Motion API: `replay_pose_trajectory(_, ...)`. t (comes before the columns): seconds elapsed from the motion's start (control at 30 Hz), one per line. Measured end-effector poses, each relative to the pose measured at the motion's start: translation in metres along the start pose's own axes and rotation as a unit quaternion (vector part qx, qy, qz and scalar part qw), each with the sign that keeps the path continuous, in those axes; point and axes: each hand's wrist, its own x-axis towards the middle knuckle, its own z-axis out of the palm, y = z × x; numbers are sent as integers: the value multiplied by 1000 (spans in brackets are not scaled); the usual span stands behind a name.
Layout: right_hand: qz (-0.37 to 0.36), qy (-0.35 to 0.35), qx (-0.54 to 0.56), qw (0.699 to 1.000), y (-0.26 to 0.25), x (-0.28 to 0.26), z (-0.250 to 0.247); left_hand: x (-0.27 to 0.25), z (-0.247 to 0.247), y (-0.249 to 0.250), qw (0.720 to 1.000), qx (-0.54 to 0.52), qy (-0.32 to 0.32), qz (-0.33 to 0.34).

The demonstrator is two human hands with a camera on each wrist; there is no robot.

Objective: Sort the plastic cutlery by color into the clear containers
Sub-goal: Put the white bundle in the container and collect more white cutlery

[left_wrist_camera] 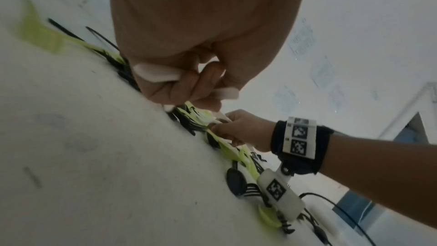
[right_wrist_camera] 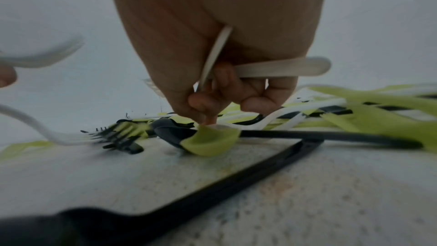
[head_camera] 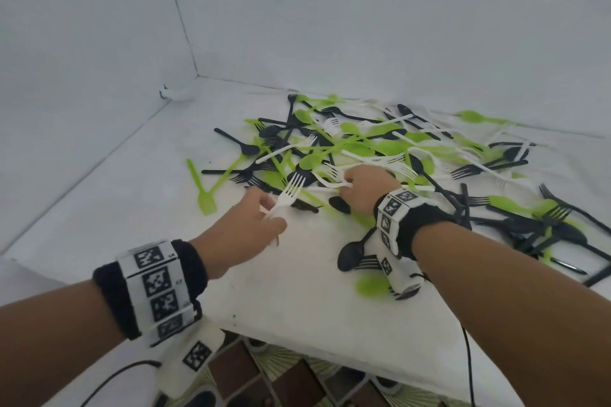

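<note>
On my end, the left hand (head_camera: 243, 225) has its fingers curled round a white fork (head_camera: 287, 194), tines up, at the near left edge of the cutlery pile (head_camera: 380, 155) on the white table (head_camera: 297, 291). Just right of it, the right hand (head_camera: 363, 190) is down in the pile, fingers wrapped round white handles (right_wrist_camera: 279, 69). Green, black and white pieces sprawl off to the right.

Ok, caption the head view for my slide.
Both hands, left and right, gather white forks from a mixed pile of green, black and white cutlery.
</note>
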Motion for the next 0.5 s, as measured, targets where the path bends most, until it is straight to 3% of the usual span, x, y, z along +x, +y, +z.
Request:
replay_pose_trajectory(0.3, 2, -29, -1, 1000, -8, 4, 0, -8, -29, -14, 998, -42, -28, -31)
replay_pose_trajectory(0.5, 1, -46, -19, 999, -10, -2, -3, -3, -32, -16, 995, -37, -91, -21)
